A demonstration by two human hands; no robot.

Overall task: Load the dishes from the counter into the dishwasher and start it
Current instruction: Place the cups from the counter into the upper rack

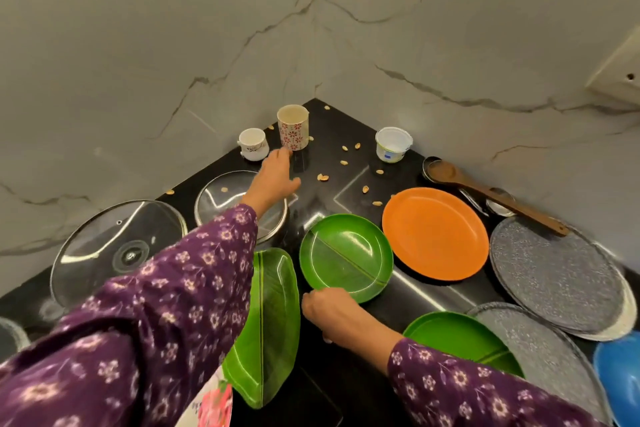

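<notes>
Two hands out over the black counter (346, 130), in the corner under marbled walls. Left hand (273, 177) stretched far forward, holding nothing, fingers nearly straight and tips right at the foot of the upright floral cup (293, 128). Just left of that cup, a small white cup (253, 144); off to the right and well apart, a white plastic tub (393, 144). Right hand (329, 312) curled against the near rim of the round green plate (346, 253); cannot tell whether gripping the rim or only touching it, fingertips hidden under the knuckles. Around that plate: an orange plate (434, 232) to the right, a leaf-shaped green plate (273, 315) to the left, a second green plate (460, 340) nearer, partly under the right sleeve. Along the right edge, a farther grey platter (554, 274) and a nearer grey platter (540, 357), a wooden spoon (485, 191) with its handle end on the farther one, a blue bowl (620, 374) at the border of view. At the left, a large glass lid (117, 250) and a smaller glass lid (225, 198), both flat. Scattered between cups and plates, pale nut shells (323, 178).
</notes>
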